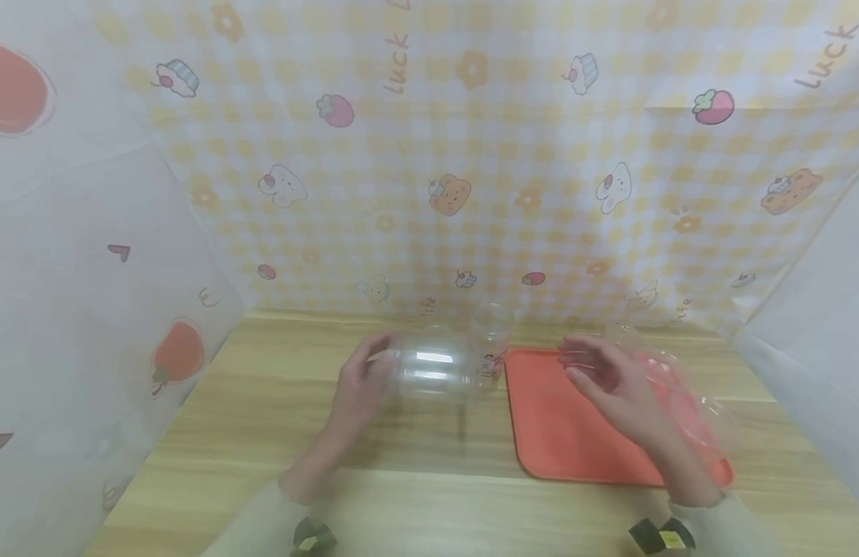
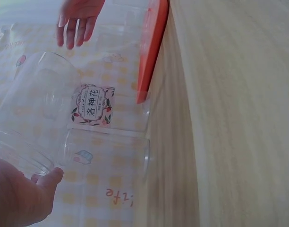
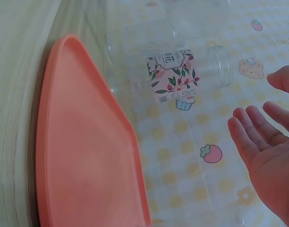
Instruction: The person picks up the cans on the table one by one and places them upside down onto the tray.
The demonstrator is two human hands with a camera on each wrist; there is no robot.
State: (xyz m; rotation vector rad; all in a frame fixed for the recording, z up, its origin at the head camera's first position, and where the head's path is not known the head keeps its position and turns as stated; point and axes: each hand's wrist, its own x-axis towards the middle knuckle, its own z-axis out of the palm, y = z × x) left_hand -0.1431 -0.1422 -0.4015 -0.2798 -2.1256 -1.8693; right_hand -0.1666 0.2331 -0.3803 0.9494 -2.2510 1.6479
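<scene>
My left hand (image 1: 360, 387) grips one end of a clear plastic jar (image 1: 432, 367), which is held on its side above the table. In the left wrist view, the thumb and fingers of that hand lie at the ridged end of the jar (image 2: 21, 146). My right hand (image 1: 614, 387) is over the orange-red tray (image 1: 548, 433), fingers spread loosely and holding nothing. Behind the held jar stands a clear jar with a pink floral label (image 3: 173, 73). Another clear jar (image 2: 106, 146) stands beside it, with no label visible.
Several clear containers (image 1: 718, 422) with pinkish parts are along the tray's right side, partly hidden by my right arm. The wooden table (image 1: 262, 433) meets a yellow checked cloth (image 1: 374, 232) at the back. White patterned cloth (image 1: 74, 309) hangs at the left.
</scene>
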